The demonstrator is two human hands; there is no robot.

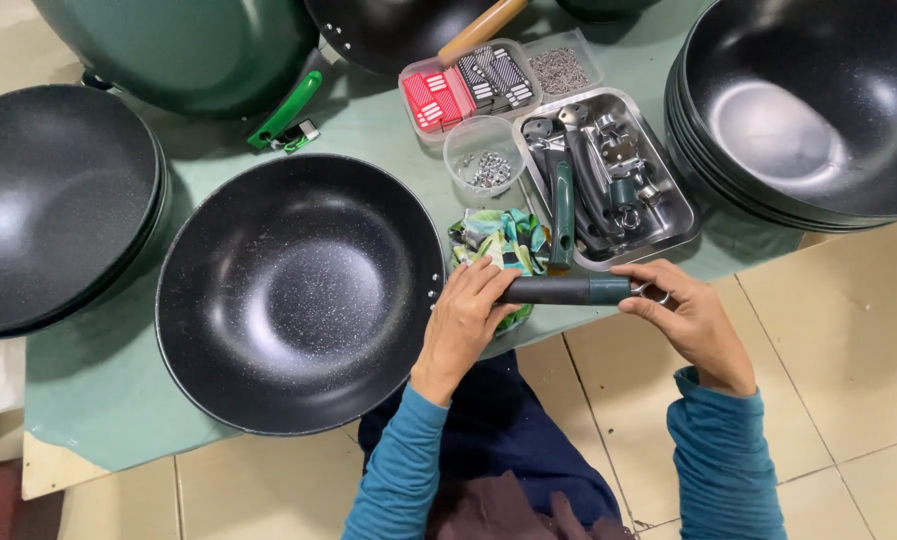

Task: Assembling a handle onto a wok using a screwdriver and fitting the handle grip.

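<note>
1. Your left hand (pixel 463 325) wraps the near end of the dark handle (pixel 558 290), fingers curled shut around it, right where it meets the rim of the black wok (pixel 298 293).
2. Your right hand (pixel 683 315) pinches the far, greener end of that handle, thumb and fingers closed on the tip by its metal loop. Whether you hold a tool there as well, I cannot tell.
3. The handle lies level, pointing right from the wok's rim, over the table edge and above your lap. Small rivet or screw points show on the rim beside your left hand.
4. Judgement: the handle looks set in place against the wok, but the fastening is hidden under your left hand, so I cannot tell if it is fixed or only held. Treat this wok as mid-way.
5. Loose parts wait in the steel tray (pixel 668 215): another green handle (pixel 562 215) and metal brackets. Small fasteners sit in the round clear tub (pixel 484 155).
6. A stack of black woks (pixel 803 110) stands at the right, and another dark pan (pixel 53 200) at the left, both without handles in view. They read as work left.
7. At the top, a green wok (pixel 183 45) has a bright green handle (pixel 285 108) at its rim; that one looks done.
8. A patterned cloth (pixel 498 240) lies between the wok and the tray.
</note>
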